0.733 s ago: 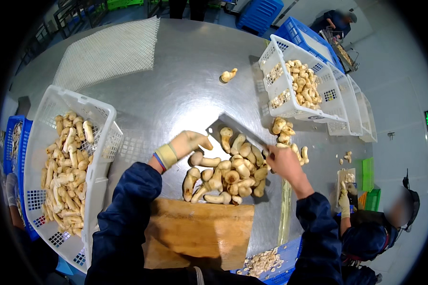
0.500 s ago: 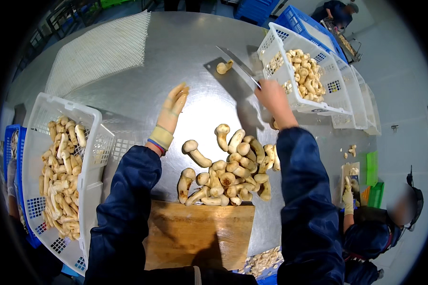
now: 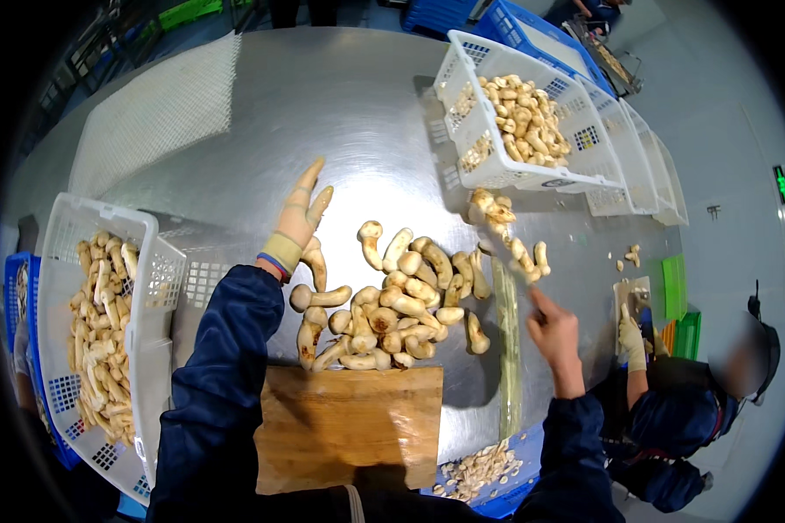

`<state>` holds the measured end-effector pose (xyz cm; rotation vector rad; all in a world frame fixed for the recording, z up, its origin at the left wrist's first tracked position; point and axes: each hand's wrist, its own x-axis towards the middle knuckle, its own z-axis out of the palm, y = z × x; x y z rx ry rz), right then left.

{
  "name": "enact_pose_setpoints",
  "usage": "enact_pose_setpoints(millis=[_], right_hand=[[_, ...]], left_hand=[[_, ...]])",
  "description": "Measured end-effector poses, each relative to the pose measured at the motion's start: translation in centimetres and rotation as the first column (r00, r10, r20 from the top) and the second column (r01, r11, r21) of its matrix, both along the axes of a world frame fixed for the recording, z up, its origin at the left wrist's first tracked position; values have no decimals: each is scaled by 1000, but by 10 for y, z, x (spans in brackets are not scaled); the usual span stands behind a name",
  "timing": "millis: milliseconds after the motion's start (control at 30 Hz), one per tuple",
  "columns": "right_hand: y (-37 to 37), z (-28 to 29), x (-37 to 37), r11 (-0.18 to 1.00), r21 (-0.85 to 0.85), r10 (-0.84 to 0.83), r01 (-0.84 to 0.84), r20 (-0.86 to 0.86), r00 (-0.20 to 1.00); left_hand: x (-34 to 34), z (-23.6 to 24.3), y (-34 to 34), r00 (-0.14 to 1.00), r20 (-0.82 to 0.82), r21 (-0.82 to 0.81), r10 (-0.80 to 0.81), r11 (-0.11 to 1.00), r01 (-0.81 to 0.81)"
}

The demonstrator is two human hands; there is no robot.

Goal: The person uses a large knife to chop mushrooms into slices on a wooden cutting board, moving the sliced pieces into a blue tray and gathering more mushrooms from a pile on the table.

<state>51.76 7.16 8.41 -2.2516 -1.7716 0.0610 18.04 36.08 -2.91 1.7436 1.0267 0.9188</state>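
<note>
Since the earlier frame, the right hand (image 3: 554, 329) is brought back from the far part of the shiny grey steel table (image 3: 340, 105) to its right side, and one curved, cream-brown mushroom (image 3: 315, 264), seen before alone at the far side, is now found just beside the wrist of the left hand (image 3: 303, 207). Nothing is held by the left hand: its fingers are stretched forward and parted, and a yellow cuff (image 3: 280, 251) is worn at the wrist. By the right hand, which is closed, a flat knife with a metal blade (image 3: 504, 245) is gripped; the blade is blurred and is directed away from the person, at a small group of pale mushrooms (image 3: 539, 255), and whether they are touched by it cannot be told. Between the forearms, a loose heap of thick, cream-and-brown mushrooms (image 3: 384, 321) is gathered on the table, close to the far edge of a rectangular brown wooden board (image 3: 349, 418). One separate mushroom (image 3: 478, 334) is placed at the right of this heap, near a long, pale yellow-green strip (image 3: 507, 366). At the left, many similar mushrooms are contained in a white perforated plastic crate (image 3: 144, 288); at the far right, others are contained in a second white plastic crate (image 3: 519, 177).
</note>
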Motion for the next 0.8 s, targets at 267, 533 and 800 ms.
enact_pose_setpoints(millis=[267, 533, 800], right_hand=[[-42, -22, 104, 902, -92, -407, 422, 143, 902], [47, -32, 51, 974, -143, -163, 174, 86, 983], [3, -3, -15, 959, -251, 117, -130, -67, 991]], left_hand=[[121, 4, -46, 853, -69, -149, -518, 851, 504], [137, 8, -34, 888, 93, -186, -450, 869, 460], [80, 39, -78, 786, 324, -549, -526, 573, 609]])
